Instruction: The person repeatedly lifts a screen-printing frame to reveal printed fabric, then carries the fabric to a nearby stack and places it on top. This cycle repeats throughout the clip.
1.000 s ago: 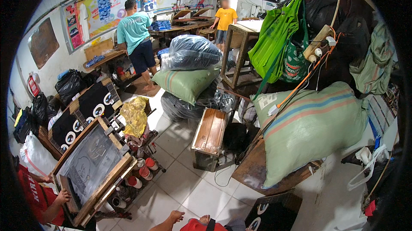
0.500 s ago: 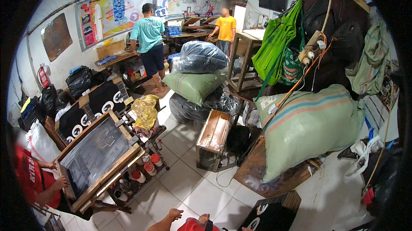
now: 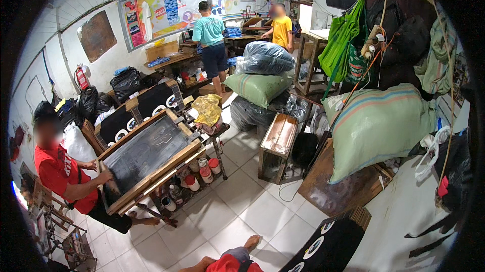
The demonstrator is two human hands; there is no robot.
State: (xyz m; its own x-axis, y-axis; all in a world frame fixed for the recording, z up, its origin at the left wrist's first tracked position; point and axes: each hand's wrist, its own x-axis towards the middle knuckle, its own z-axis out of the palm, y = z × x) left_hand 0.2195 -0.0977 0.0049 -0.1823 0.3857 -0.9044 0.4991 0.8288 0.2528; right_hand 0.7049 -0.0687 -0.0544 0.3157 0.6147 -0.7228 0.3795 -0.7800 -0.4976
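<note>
At the lower edge, beside my red shirt (image 3: 233,264), a small part of my left hand or forearm (image 3: 203,263) shows. Its fingers cannot be made out, and nothing held is visible. My right hand is out of view. To the right of my body stand boards covered in black cloth (image 3: 323,244) with round white prints. A person in a red shirt (image 3: 53,171) at the left has both hands on the near end of a wood-framed printing screen (image 3: 146,153), which lies tilted on a bench.
Paint tubs (image 3: 206,172) sit under the screen. A wooden stand (image 3: 278,143), stacked sacks (image 3: 260,87) and a big pale green sack (image 3: 386,128) on a brown board (image 3: 323,171) flank the tiled floor (image 3: 242,196). Two people stand by the far tables.
My view has turned left, so the room sits further right and more of the red-shirted person shows. My left hand has dropped lower, and my right fingertips have left the picture.
</note>
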